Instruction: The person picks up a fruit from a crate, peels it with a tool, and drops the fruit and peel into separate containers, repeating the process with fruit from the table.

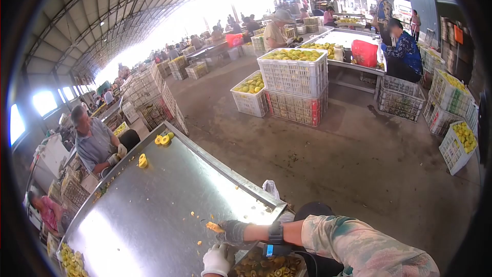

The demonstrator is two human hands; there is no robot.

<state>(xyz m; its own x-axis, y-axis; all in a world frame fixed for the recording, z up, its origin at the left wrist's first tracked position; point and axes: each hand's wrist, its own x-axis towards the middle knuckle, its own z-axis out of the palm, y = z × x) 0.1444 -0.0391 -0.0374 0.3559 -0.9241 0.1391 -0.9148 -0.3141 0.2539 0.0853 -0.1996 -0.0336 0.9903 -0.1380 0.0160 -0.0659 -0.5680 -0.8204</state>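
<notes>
My right hand (233,231), in a dark grey glove with a black wrist strap, reaches left over the near corner of a steel table (154,210). Its fingertips pinch a yellow fruit piece (214,227). My left hand (218,260), in a white glove, sits just below it at the frame's bottom edge, beside a container of brownish cut fruit (269,265). The left hand's fingers look curled, and I cannot tell if anything is in them. Small yellow scraps lie on the steel near both hands.
Yellow fruit halves (164,139) lie at the table's far end, more (72,261) at its left corner. A person in grey (95,146) works across the table. White crates of fruit (294,72) stand stacked on the concrete floor, with other workers and tables beyond.
</notes>
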